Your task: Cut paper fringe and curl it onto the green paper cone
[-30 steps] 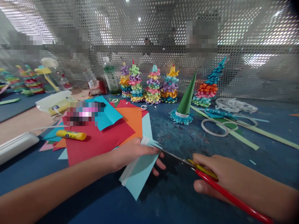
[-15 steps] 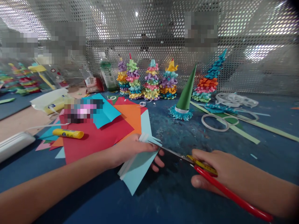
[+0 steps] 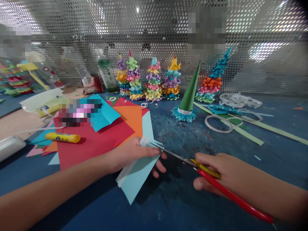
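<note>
My left hand [image 3: 141,154] pinches a folded light blue paper strip [image 3: 136,179] between thumb and fingers. Narrow slits run into the strip's upper right edge, making a fringe [image 3: 157,144]. My right hand [image 3: 223,175] is closed round the scissors [image 3: 231,192], which have a red handle and a yellow one. Their blades reach left to the paper just past my left thumb. Beyond my hands stands a green paper cone [image 3: 191,91] with a blue fringe [image 3: 184,114] round its base.
Coloured paper sheets [image 3: 93,142] lie at left under a yellow glue stick [image 3: 63,137]. Several fringed paper trees [image 3: 154,80] and a green bottle [image 3: 106,73] line the metal mesh [image 3: 163,25]. Tape rolls [image 3: 218,124] and pale green strips [image 3: 250,134] lie at right.
The whole scene has shifted slightly left and, at the back, up, as the camera turned. Both hands keep nearly the same pose, with the scissors still at the fringe.
</note>
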The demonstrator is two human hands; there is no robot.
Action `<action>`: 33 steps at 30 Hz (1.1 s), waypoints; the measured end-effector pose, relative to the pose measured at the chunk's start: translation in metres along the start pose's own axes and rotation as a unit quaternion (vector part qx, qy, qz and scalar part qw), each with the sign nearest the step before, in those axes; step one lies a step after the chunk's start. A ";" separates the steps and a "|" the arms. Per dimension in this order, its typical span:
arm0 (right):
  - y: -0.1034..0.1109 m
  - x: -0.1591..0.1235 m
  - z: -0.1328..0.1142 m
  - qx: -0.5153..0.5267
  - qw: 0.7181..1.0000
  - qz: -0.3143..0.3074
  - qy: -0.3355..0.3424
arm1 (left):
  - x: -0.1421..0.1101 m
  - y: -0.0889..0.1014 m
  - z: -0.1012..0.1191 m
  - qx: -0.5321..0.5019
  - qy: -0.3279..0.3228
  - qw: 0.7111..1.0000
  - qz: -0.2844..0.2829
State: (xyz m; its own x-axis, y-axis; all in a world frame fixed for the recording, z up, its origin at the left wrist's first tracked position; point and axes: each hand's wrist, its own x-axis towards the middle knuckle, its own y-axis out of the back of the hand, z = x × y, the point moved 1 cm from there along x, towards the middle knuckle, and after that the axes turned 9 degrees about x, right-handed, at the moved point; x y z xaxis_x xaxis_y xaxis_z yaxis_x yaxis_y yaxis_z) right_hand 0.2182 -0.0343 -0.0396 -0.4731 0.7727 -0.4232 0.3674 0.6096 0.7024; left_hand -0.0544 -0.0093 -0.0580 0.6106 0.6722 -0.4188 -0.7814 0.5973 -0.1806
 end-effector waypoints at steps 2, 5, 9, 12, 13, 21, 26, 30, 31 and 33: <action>-0.001 0.001 0.001 -0.005 1.000 -0.002 -0.001 | 0.000 0.001 0.000 0.004 0.005 1.000 0.003; -0.001 0.002 0.001 -0.014 1.000 0.007 -0.003 | -0.001 0.001 0.000 0.007 0.016 1.000 0.012; 0.000 0.004 -0.003 -0.047 0.998 0.032 0.004 | -0.001 0.001 0.000 0.008 0.017 1.000 0.016; 0.000 0.004 -0.005 -0.067 0.996 0.050 0.007 | 0.000 0.001 0.000 0.009 0.012 1.000 0.020; -0.001 0.004 -0.005 -0.072 0.996 0.059 0.009 | 0.000 0.002 -0.001 0.008 0.010 1.000 0.022; -0.002 0.012 0.002 -0.042 0.995 0.080 0.043 | 0.010 0.010 -0.015 0.030 0.000 0.998 0.053; 0.001 0.011 -0.003 0.002 0.997 0.064 0.050 | 0.013 0.012 -0.021 0.030 -0.011 0.997 0.065; -0.003 0.013 -0.002 0.002 0.996 0.087 0.037 | 0.015 0.013 -0.021 0.030 -0.013 0.997 0.067; -0.004 0.014 -0.001 0.006 0.995 0.090 0.035 | 0.015 0.013 -0.022 0.030 -0.013 0.997 0.067; -0.006 0.016 -0.001 0.014 0.995 0.093 0.030 | 0.015 0.013 -0.022 0.028 -0.015 0.997 0.063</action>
State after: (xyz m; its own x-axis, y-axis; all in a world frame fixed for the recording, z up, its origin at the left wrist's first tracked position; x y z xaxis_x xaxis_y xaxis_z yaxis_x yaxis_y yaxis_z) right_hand 0.2079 -0.0258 -0.0496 -0.4425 0.8607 -0.2517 0.4743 0.4628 0.7489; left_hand -0.0582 -0.0010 -0.0864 0.5114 0.7562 -0.4082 -0.8449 0.5291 -0.0783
